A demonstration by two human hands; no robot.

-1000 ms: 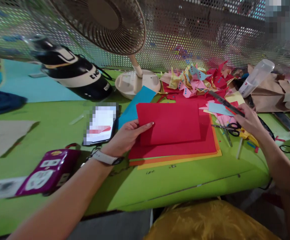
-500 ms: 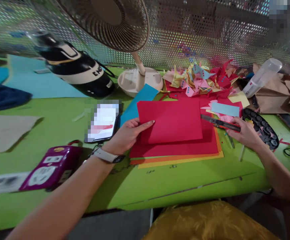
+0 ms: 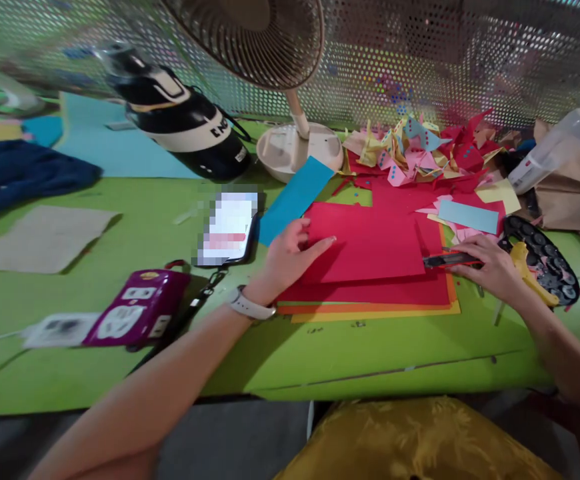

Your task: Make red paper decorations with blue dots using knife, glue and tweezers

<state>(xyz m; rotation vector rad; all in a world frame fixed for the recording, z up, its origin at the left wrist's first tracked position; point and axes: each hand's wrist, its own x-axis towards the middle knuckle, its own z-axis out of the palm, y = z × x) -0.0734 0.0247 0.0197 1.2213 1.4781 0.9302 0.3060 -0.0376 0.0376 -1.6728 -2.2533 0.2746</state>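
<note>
A folded-looking red paper sheet (image 3: 370,243) lies over a larger red sheet (image 3: 395,293), with orange and yellow sheets showing beneath. My left hand (image 3: 290,257) is at its left edge, thumb stretched over the paper and fingers apart from the thumb. Whether the fingertips press on the paper is unclear. In my right hand (image 3: 493,267) is a box cutter (image 3: 450,259), pointing left, its front end at the red sheet's right edge. A blue paper strip (image 3: 300,197) lies just beyond my left hand.
A phone (image 3: 230,227), purple pouch-like device (image 3: 140,310) and black bottle (image 3: 185,127) are on the left. Behind the sheets stand a fan (image 3: 300,147) and a heap of folded paper pieces (image 3: 420,153). At right are a black palette-like tray (image 3: 545,260) and a clear bottle (image 3: 560,150).
My left hand has loosened from its pinch on the red sheet, its fingers now showing above the edge. The box cutter has moved lower along the sheet's right edge. The view has shifted left.
</note>
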